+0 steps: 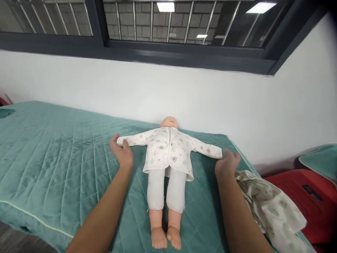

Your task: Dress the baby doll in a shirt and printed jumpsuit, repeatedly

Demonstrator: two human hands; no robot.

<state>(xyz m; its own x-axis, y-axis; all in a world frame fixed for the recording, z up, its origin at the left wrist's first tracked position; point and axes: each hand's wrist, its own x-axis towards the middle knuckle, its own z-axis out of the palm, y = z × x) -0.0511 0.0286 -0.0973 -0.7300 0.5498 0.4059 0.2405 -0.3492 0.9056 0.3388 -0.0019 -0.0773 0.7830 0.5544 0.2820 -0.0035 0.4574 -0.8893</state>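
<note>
A baby doll (pixel 166 165) lies on its back on a green quilted bed (pixel 58 154), head toward the white wall. It wears a white patterned jacket (pixel 168 149) with both sleeves spread out sideways, and white leggings. My left hand (pixel 121 151) rests at the end of the doll's left-side sleeve, fingers curled around the cuff. My right hand (pixel 226 162) lies at the end of the other sleeve, fingers bent over the cuff tip.
A crumpled patterned cloth (pixel 271 207) lies on the bed's right edge beside my right forearm. A red box (pixel 310 200) stands to the right, with another green cushion (pixel 321 160) behind it. A dark-framed window (pixel 158 31) runs above the wall.
</note>
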